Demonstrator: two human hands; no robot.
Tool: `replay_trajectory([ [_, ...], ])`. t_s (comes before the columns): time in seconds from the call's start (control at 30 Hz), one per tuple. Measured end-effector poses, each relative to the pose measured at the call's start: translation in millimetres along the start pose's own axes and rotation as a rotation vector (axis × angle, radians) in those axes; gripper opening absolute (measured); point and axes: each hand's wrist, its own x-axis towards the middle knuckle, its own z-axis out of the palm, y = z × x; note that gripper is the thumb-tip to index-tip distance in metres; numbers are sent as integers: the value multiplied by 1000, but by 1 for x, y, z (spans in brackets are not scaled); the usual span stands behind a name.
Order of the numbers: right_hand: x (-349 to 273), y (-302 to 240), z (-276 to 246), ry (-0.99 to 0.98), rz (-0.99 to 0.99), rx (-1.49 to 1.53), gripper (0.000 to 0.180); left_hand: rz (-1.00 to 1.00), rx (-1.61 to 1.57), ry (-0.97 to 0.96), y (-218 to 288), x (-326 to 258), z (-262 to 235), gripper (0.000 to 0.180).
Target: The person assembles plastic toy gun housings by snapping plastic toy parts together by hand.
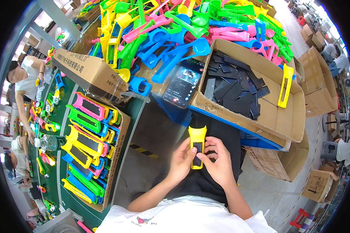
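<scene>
In the head view, the left hand (181,159) pinches a yellow casing (198,133) from its left edge, thumb against a dark panel (199,146) set in its window; the right hand (218,163) holds the opposite edge, thumb tip on the panel, fingers curled alongside. The casing sits between the two hands, over the lap, wide end pointing away. Good handling here probably means pressing with both thumb pads flat and evenly – near the rim rather than mid-panel – while the fingers brace the frame so it doesn't flex; a lopsided push could tilt the panel or smudge it. Ahead and to the right of the right hand, an open carton (278,119) holds loose dark panels (237,87), with another yellow piece (286,86) at its far right side. Left of the left hand, a cardboard tray (119,145) holds rows of multicoloured casings (83,145), many with dark panels in them.
</scene>
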Motion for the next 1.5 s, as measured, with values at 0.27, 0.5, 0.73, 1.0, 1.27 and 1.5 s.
replay_trajectory([
  [0.27,-1,9,-5,-304,116,230,45,-233,-181,-127,-2,-8,-22,44],
  [0.5,-3,5,12,-226,14,163,40,-310,-352,-92,3,-15,-9,40],
  [0.73,-12,19,28,-13,-148,-250,36,-47,150,111,-3,-19,1,33],
  [1.0,-4,17,8,-194,-47,83,35,53,122,43,-3,-14,-8,33],
  [1.27,-8,5,-4,-398,60,12,29,17,-64,86,2,-20,-17,41],
  [1.5,-11,2,-3,-391,133,-29,22,-87,-123,-130,10,-19,-37,43],
])
